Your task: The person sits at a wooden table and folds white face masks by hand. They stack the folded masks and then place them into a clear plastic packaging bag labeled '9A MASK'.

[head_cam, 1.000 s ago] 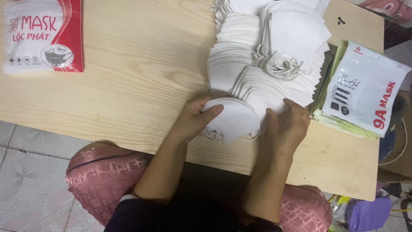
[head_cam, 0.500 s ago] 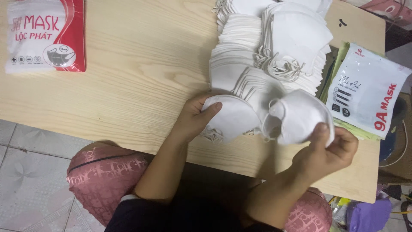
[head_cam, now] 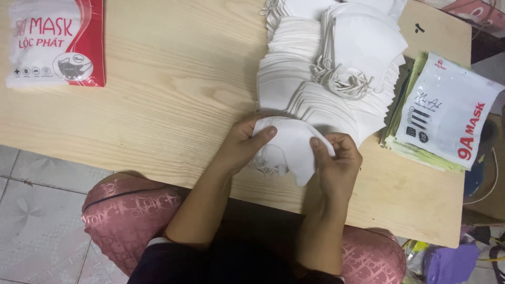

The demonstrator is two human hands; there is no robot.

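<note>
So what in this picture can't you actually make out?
All from the head view:
- How many white masks the hands hold: the layers overlap, and the left hand and right hand cover the edges.
- The count in the fanned mask piles: too tightly stacked, and the top edge cuts them off.
- The flat green packets: mostly under the white pouch.
- The red-and-white pack: cropped by the top edge.

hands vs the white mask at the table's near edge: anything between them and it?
Nothing visible. The left hand and right hand both grip the white mask directly, fingers on its fabric. The spread of white masks lies behind it on the wooden table; the stack of pouches is off to the right.
</note>
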